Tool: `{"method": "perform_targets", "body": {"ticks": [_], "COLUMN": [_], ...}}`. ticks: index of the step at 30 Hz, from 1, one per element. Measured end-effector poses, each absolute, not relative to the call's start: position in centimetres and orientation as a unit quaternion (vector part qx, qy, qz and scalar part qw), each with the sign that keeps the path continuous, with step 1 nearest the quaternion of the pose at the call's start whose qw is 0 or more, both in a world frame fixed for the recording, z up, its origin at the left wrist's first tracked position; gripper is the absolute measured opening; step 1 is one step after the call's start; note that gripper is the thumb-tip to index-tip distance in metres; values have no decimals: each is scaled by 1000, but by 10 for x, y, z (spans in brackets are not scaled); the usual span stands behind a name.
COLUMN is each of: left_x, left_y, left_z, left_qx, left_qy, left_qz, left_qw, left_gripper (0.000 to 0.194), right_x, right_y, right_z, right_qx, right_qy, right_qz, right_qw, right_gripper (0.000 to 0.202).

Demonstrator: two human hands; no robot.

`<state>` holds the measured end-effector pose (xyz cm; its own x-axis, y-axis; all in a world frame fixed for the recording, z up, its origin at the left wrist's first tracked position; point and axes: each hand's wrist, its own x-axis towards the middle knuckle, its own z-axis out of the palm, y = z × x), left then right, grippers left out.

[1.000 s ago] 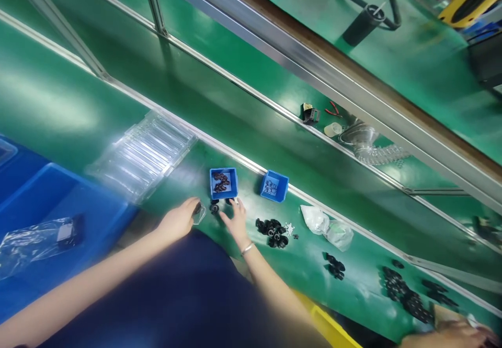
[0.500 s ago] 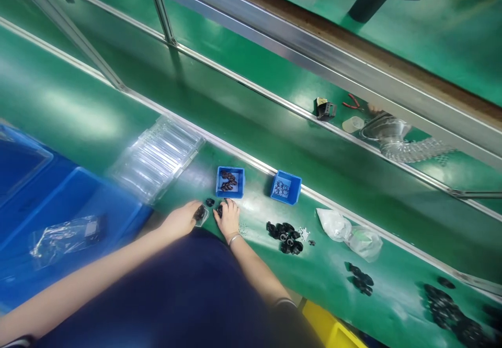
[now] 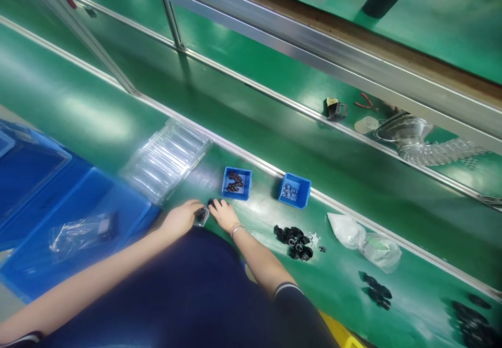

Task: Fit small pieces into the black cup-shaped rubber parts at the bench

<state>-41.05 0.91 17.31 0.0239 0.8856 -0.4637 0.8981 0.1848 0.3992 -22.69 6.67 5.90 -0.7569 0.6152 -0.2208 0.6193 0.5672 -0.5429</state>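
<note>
My left hand [image 3: 181, 219] is closed on a clear plastic piece [image 3: 201, 217] with something black inside, near the table's front edge. Beside it, my right hand [image 3: 225, 215] has its fingers curled over a small black part [image 3: 212, 202], partly hidden by the fingertips. Just beyond my hands stands a small blue bin [image 3: 237, 193] of dark brown coil-like parts [image 3: 235, 182]. A second blue bin [image 3: 305, 196], further right, contains thin rings [image 3: 289, 191].
A clear ribbed tray [image 3: 167, 157] lies left of my hands. To the right are black parts [image 3: 295, 243], a knotted white plastic bag [image 3: 345, 230] and more black piles. Blue crates [image 3: 129, 201] stand at left. A metal rail [image 3: 251, 155] runs behind the bins.
My right hand has shifted left, closer to my left hand, and its fingers now cover the small black part there. My left hand keeps its hold. The whole view has shifted slightly.
</note>
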Motion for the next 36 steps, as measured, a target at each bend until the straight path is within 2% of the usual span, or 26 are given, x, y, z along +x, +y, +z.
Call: {"method": "perform_targets", "body": {"ticks": [5,9,16,21,26,28,31,34,36], "left_x": [-410,-409,-399,-397,-396,-397,-397,-398,-397], "left_y": [8,7,9,9,5,4,4,5,5], "left_z": [175,169,170,168,164,164,165,166,169], "left_qx": [637,639,668,677,676,674,667,657,650], "left_qy": [694,682,631,612,605,605,613,622,626], "left_qz": [23,52,89,109,119,123,134,151,166], "left_qw": [335,352,383,394,404,405,401,398,397], "left_gripper": [61,64,65,66,69,70,71,74,75], "right_x": [-224,-225,-237,-242,-242,-240,-235,-230,-227], "right_y": [76,65,44,46,47,45,41,35,33], "right_z": [83,126,175,193,207,206,199,191,189], "right_qx": [426,484,462,471,420,422,457,468,434], "right_qy": [802,694,512,398,211,221,348,558,709], "right_qz": [-410,-510,-716,-773,-858,-858,-807,-681,-550], "right_qw": [-83,-155,-109,-152,-205,-191,-138,-82,-76], "right_gripper": [25,30,45,40,32,36,49,52,51]}}
